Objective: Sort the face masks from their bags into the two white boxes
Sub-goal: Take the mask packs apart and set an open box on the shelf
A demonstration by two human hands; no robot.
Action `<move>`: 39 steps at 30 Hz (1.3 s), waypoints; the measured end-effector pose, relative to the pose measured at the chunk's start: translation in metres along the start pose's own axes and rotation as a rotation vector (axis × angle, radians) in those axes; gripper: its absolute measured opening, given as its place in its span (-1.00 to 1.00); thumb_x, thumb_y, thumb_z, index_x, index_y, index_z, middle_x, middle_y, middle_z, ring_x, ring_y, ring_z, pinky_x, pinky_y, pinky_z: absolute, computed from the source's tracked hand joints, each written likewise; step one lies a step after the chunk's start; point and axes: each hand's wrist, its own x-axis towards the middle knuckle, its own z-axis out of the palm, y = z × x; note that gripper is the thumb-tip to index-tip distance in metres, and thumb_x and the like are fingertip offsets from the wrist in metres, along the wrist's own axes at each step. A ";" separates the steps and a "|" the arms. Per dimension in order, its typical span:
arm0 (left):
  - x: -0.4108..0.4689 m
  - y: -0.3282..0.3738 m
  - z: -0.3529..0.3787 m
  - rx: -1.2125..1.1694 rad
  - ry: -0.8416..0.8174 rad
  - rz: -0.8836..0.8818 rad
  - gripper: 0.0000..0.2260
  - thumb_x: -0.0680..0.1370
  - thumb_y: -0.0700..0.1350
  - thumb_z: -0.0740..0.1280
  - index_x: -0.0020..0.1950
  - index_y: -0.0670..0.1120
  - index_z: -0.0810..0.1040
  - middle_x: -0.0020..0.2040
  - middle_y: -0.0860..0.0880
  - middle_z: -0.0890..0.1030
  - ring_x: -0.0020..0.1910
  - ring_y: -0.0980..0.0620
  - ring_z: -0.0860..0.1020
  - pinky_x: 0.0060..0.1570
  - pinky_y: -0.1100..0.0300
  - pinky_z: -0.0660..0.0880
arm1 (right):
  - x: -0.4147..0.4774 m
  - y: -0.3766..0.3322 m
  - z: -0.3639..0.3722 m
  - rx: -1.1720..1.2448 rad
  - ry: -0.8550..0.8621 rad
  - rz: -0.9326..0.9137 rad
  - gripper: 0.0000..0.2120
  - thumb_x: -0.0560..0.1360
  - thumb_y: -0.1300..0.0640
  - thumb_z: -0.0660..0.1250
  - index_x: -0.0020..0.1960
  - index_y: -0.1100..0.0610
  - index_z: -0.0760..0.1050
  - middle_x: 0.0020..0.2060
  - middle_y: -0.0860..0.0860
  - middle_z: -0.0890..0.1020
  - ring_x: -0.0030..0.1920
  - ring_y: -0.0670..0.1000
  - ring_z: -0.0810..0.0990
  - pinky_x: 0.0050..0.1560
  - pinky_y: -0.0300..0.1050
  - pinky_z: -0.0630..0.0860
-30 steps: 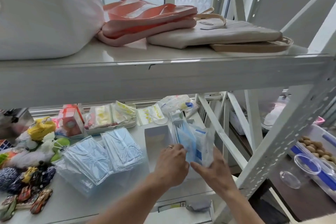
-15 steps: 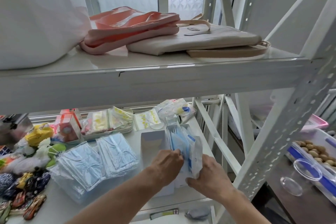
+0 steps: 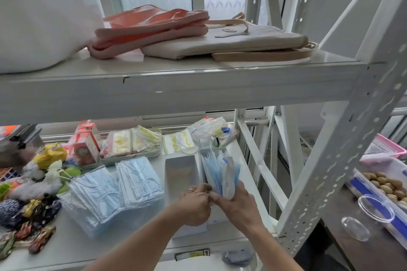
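Two white boxes stand side by side on the lower shelf. The left white box (image 3: 181, 172) looks empty from here; the right white box (image 3: 212, 152) holds upright blue face masks (image 3: 212, 170). My right hand (image 3: 236, 203) grips the near end of that mask bundle, with a white-and-blue wrapper against it. My left hand (image 3: 195, 203), wearing a ring, pinches the bundle's lower left edge. Left of the boxes lie two clear bags of blue masks (image 3: 119, 185), stacked flat.
A tray of yellow-printed mask packets (image 3: 132, 144) sits behind the bags. Toys and small cars (image 3: 33, 215) crowd the shelf's left end. The upper shelf (image 3: 176, 86) overhangs closely. A slanted rack brace (image 3: 256, 160) runs right of the boxes.
The blue masks have gone lower and more upright in the right box. Both hands have closed in together at the bundle's near end.
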 end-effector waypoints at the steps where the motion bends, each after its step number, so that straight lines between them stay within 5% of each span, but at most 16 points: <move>1: -0.001 0.000 0.001 -0.030 0.002 0.012 -0.48 0.55 -0.20 0.07 0.48 0.11 0.34 0.56 0.09 0.18 0.51 -0.14 0.16 0.44 -0.14 0.13 | -0.002 -0.001 0.007 -0.022 0.076 0.019 -0.37 0.34 -0.36 0.39 0.25 0.00 0.40 -0.10 -0.06 0.67 -0.07 0.06 0.65 -0.03 -0.02 0.59; 5: -0.005 -0.004 0.005 -0.129 0.019 0.054 -0.37 0.53 -0.21 0.05 0.57 0.22 0.19 0.60 0.16 0.18 0.62 -0.14 -0.04 0.53 -0.20 -0.04 | -0.002 0.000 0.026 -0.124 0.294 -0.020 -0.60 0.49 -0.07 0.39 0.24 0.11 0.51 -0.23 0.03 0.67 -0.15 0.15 0.66 -0.07 -0.02 0.56; 11: -0.017 0.015 -0.002 -0.196 0.173 0.093 -0.33 0.55 -0.25 0.10 0.60 0.20 0.10 0.61 0.20 0.14 0.62 -0.02 -0.21 0.52 -0.21 -0.22 | -0.004 -0.004 0.013 -0.080 0.528 -0.163 -0.85 0.39 0.19 0.53 -0.13 0.22 0.60 -0.39 0.01 0.55 -0.27 0.25 0.59 -0.08 0.18 0.57; 17: -0.041 0.035 -0.011 -0.693 0.402 0.315 -0.31 0.47 -0.34 0.15 0.60 0.00 0.20 0.57 0.10 0.15 0.54 0.22 0.13 0.49 0.37 0.04 | -0.013 -0.042 -0.019 0.133 0.614 -0.151 -0.77 0.46 0.13 0.48 -0.27 0.17 0.49 -0.47 0.05 0.53 -0.40 0.19 0.55 -0.30 -0.07 0.40; 21: -0.064 0.022 -0.017 -0.977 0.640 0.368 -0.30 0.36 -0.31 0.14 0.52 -0.02 0.33 0.52 0.11 0.22 0.49 0.17 0.28 0.45 0.16 0.30 | -0.028 -0.097 -0.015 0.113 0.612 -0.280 -0.75 0.43 0.19 0.50 -0.31 0.15 0.44 -0.54 -0.02 0.46 -0.51 0.13 0.47 -0.43 -0.18 0.29; 24: -0.082 -0.014 -0.021 -1.297 0.812 0.389 -0.36 0.34 -0.40 0.14 0.42 -0.10 0.42 0.41 -0.09 0.42 0.39 0.03 0.45 0.32 0.08 0.47 | -0.030 -0.137 0.021 0.077 0.568 -0.459 -0.87 0.40 0.19 0.48 -0.18 0.22 0.56 -0.51 0.04 0.50 -0.49 0.16 0.47 -0.44 -0.15 0.36; 28: -0.099 -0.090 -0.028 -1.925 0.890 0.078 -0.75 0.48 -0.20 0.26 0.13 -0.18 0.58 -0.06 -0.14 0.67 -0.08 -0.08 0.62 -0.09 0.14 0.60 | -0.019 -0.168 0.105 -0.095 0.270 -0.533 -0.43 0.30 0.17 0.35 0.32 0.12 0.52 -0.17 0.06 0.71 -0.24 0.17 0.65 -0.32 -0.04 0.52; 31: -0.105 -0.159 -0.023 -2.146 0.620 -0.282 -0.54 0.60 0.17 0.11 0.09 -0.16 0.61 -0.05 -0.22 0.62 -0.10 -0.17 0.57 -0.02 -0.03 0.53 | -0.006 -0.153 0.165 -0.441 -0.018 -0.517 -0.35 0.38 0.23 0.26 0.48 0.05 0.33 0.17 0.07 0.60 0.10 0.18 0.61 0.01 0.03 0.53; 33: -0.105 -0.192 -0.016 -2.136 0.507 -0.412 -0.38 0.59 0.30 0.03 0.17 -0.17 0.61 0.02 -0.26 0.66 -0.03 -0.21 0.58 0.06 -0.08 0.49 | -0.007 -0.141 0.182 -0.626 -0.203 -0.520 -0.33 0.40 0.21 0.23 0.50 0.04 0.23 0.32 0.10 0.46 0.30 0.20 0.47 0.26 0.05 0.41; 35: -0.104 -0.204 -0.012 -2.019 0.502 -0.510 -0.50 0.63 0.18 0.09 0.25 -0.17 0.58 0.01 -0.27 0.68 -0.10 -0.20 0.61 -0.06 -0.01 0.52 | -0.014 -0.134 0.178 -0.622 -0.291 -0.494 -0.33 0.40 0.19 0.22 0.51 0.05 0.20 0.42 0.12 0.35 0.42 0.18 0.35 0.39 0.02 0.32; 39: -0.098 -0.206 -0.005 -1.741 0.619 -0.634 -0.74 0.66 -0.04 0.19 0.27 -0.12 0.52 0.10 -0.23 0.66 -0.07 -0.17 0.63 -0.15 0.02 0.61 | -0.025 -0.126 0.126 -0.285 -0.132 -0.466 -0.43 0.46 0.16 0.30 0.46 0.07 0.35 0.45 0.03 0.40 0.42 0.05 0.40 0.39 -0.20 0.28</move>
